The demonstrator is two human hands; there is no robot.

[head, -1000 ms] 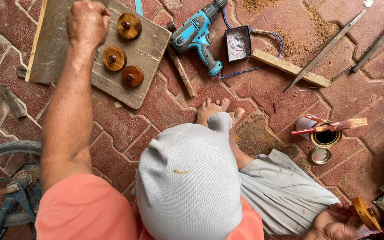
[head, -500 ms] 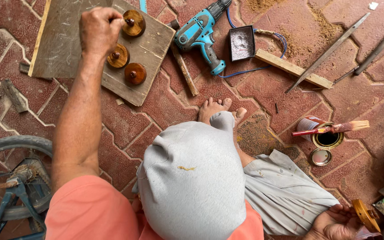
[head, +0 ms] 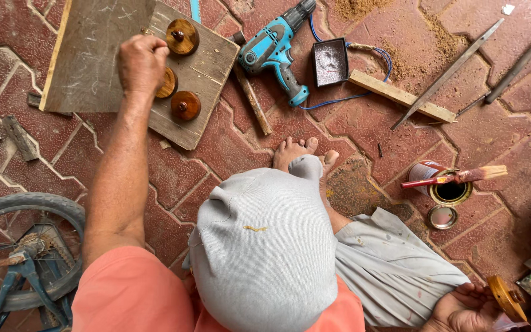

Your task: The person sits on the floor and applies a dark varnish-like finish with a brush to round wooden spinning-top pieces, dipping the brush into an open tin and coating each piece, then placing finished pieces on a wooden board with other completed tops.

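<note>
My left hand (head: 141,61) reaches out over a grey wooden board (head: 204,67) lying on the red paving. Its fingers are closed on the edge of the middle varnished wooden disc (head: 168,83), which it partly hides. Two more brown discs lie on the board, one above (head: 182,35) and one below (head: 185,105). My right hand (head: 459,307) rests low at the bottom right beside my knee and holds another orange-brown wooden disc (head: 504,298). My head in a grey cloth fills the bottom centre.
A blue power drill (head: 275,46) with its cord, a small black tray (head: 330,61) and wood strips (head: 394,95) lie ahead. An open varnish can (head: 447,187) with a brush (head: 456,177) across it and its lid (head: 442,217) stand at right. A bicycle wheel (head: 19,252) is at lower left.
My left hand has moved right and nearer across the board, from its upper left part to the middle disc. The right hand has kept hold of its disc.
</note>
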